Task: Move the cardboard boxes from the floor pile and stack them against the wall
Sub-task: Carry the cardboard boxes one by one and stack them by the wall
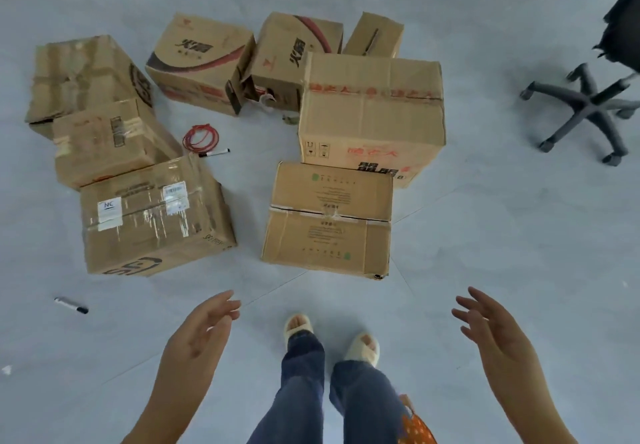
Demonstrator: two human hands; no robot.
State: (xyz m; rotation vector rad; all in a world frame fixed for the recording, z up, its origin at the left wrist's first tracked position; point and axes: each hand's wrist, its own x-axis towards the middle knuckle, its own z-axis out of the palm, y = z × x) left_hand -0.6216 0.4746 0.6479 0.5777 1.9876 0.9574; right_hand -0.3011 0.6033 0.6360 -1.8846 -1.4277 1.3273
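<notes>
Grey floor (485,235) holds shut cardboard boxes (330,216), contents hidden.

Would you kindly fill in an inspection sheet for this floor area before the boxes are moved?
Surface: grey floor, faint scuffs.
Job's things: eight cardboard boxes in a loose pile; nearest is the green-print box, taped shut; none lifted yet.
Clutter: two markers; tape scraps between the far boxes.
Grippers: left hand and right hand open, empty, above the floor.
Cables: red cord coil between the boxes.
Surroundings: office chair base at right; no wall in view.
</notes>
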